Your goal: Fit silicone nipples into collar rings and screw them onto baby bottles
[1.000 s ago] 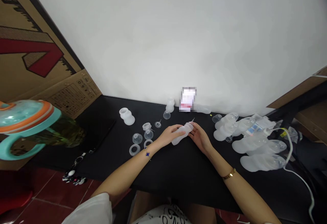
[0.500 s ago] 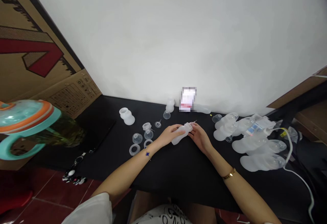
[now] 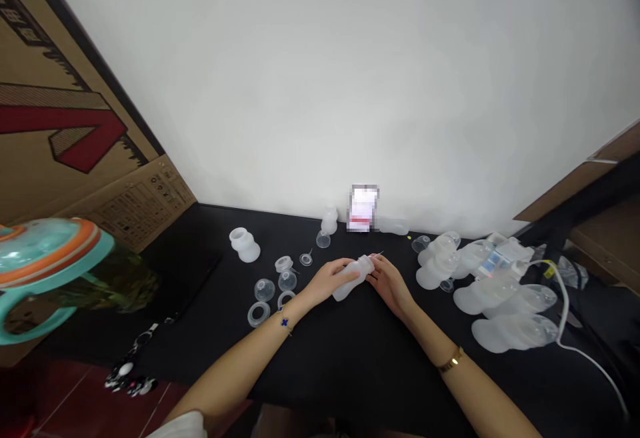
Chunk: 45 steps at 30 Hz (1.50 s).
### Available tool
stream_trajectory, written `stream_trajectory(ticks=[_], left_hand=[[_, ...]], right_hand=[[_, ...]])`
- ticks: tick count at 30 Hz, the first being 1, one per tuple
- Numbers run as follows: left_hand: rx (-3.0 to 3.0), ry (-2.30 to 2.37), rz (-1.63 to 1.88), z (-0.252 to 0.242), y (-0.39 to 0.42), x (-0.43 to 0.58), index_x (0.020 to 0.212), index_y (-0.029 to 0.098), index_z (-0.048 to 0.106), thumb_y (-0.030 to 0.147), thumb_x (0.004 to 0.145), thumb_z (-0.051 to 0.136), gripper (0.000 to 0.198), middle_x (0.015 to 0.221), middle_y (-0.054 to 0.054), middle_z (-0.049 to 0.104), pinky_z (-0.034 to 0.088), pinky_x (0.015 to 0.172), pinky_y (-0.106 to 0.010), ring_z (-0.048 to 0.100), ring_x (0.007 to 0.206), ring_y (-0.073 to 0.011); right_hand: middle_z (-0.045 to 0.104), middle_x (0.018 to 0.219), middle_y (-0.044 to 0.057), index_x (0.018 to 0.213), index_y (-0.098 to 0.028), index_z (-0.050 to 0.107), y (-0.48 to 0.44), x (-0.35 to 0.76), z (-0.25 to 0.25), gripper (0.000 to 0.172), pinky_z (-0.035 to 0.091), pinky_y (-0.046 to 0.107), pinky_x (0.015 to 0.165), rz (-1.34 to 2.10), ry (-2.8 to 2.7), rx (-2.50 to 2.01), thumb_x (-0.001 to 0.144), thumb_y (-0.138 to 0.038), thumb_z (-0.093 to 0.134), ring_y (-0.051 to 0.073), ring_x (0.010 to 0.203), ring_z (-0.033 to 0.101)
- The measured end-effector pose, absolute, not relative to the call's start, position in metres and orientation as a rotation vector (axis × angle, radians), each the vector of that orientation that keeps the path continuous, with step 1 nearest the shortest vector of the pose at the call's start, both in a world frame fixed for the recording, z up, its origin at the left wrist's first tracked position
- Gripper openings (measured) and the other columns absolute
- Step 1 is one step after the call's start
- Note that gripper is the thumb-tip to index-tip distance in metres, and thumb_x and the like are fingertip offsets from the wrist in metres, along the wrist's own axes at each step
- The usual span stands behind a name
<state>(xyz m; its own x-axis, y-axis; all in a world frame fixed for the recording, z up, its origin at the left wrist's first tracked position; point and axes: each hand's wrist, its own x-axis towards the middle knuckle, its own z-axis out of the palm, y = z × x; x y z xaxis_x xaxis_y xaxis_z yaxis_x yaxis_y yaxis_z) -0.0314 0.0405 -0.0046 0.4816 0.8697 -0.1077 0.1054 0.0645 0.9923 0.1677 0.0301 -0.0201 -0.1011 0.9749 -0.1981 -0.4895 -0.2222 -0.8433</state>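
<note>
The frosted bottle (image 3: pixel 353 277) lies low over the middle of the black table (image 3: pixel 350 358), tipped nearly flat. Its long axis runs on a slant, with the base toward the person and to the left and the neck away and to the right. The left hand (image 3: pixel 327 279) has its grip wrapped round the lower body of the bottle, fingers closed over the top of it and carrying its weight. The right hand (image 3: pixel 389 283) comes in from the other side and meets the neck end with its fingertips. Whether that grip is pinching the neck itself or some small part there is too fine to tell. A thin sliver (image 3: pixel 379 253) pokes out just past the mouth. So the neck points into the right hand while the base sits in the left, and the two hands are all but touching across the bottle. To the left of the left wrist lie a clear ring (image 3: pixel 259 313) and two domed caps (image 3: pixel 265 289), with a squat white bottle (image 3: pixel 245 245) farther back. Well off to the right is a heap of frosted bottles (image 3: pixel 500 295) with a white cable (image 3: pixel 565 318) looped over it.
</note>
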Motion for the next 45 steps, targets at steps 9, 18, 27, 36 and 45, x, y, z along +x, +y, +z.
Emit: stream_trajectory(ticks=[9, 18, 27, 36, 45], left_hand=[[1.374, 0.883, 0.74, -0.0099, 0.0444, -0.0312, 0.124, 0.018, 0.068, 0.055, 0.084, 0.069, 0.054, 0.111, -0.007, 0.073, 0.047, 0.089, -0.034, 0.065, 0.102, -0.0255], [1.386, 0.917, 0.735, -0.0094, 0.045, -0.0314, 0.125, 0.018, 0.067, 0.055, 0.083, 0.069, 0.056, 0.11, -0.007, 0.073, 0.048, 0.089, -0.034, 0.065, 0.103, -0.026], [1.357, 0.896, 0.736, -0.0045, 0.0417, -0.0305, 0.122, 0.018, 0.067, 0.054, 0.083, 0.07, 0.054, 0.113, -0.008, 0.072, 0.047, 0.091, -0.034, 0.064, 0.105, -0.0259], [1.329, 0.898, 0.747, -0.0106, 0.0457, -0.0309, 0.123, 0.016, 0.067, 0.054, 0.083, 0.07, 0.055, 0.106, -0.008, 0.073, 0.047, 0.084, -0.032, 0.065, 0.096, -0.0238], [1.357, 0.928, 0.776, -0.003, 0.0377, -0.0291, 0.139, 0.019, 0.06, 0.052, 0.084, 0.07, 0.065, 0.12, -0.01, 0.072, 0.049, 0.095, -0.038, 0.065, 0.108, -0.0288]], right_hand=[[0.075, 0.104, 0.005, 0.103, -0.027, 0.075, 0.0295, 0.168, -0.0197, 0.031, 0.049, 0.041, 0.091, 1.639, -0.73, -0.896, 0.077, -0.043, 0.077, 0.027, 0.101, 0.066], [0.074, 0.102, 0.004, 0.099, -0.026, 0.074, 0.031, 0.1698, -0.0247, 0.028, 0.048, 0.04, 0.09, 1.639, -0.736, -0.883, 0.077, -0.041, 0.08, 0.025, 0.098, 0.067], [0.073, 0.096, 0.002, 0.089, -0.026, 0.073, 0.0299, 0.1686, -0.0213, 0.022, 0.049, 0.037, 0.088, 1.638, -0.714, -0.904, 0.077, -0.042, 0.083, 0.021, 0.093, 0.066], [0.075, 0.106, 0.003, 0.103, -0.028, 0.076, 0.0319, 0.1705, -0.0254, 0.028, 0.049, 0.039, 0.091, 1.686, -0.701, -0.874, 0.078, -0.04, 0.079, 0.024, 0.099, 0.066], [0.074, 0.097, 0.001, 0.089, -0.026, 0.074, 0.0312, 0.1687, -0.0227, 0.022, 0.047, 0.038, 0.093, 1.667, -0.678, -0.886, 0.075, -0.041, 0.084, 0.021, 0.095, 0.066]])
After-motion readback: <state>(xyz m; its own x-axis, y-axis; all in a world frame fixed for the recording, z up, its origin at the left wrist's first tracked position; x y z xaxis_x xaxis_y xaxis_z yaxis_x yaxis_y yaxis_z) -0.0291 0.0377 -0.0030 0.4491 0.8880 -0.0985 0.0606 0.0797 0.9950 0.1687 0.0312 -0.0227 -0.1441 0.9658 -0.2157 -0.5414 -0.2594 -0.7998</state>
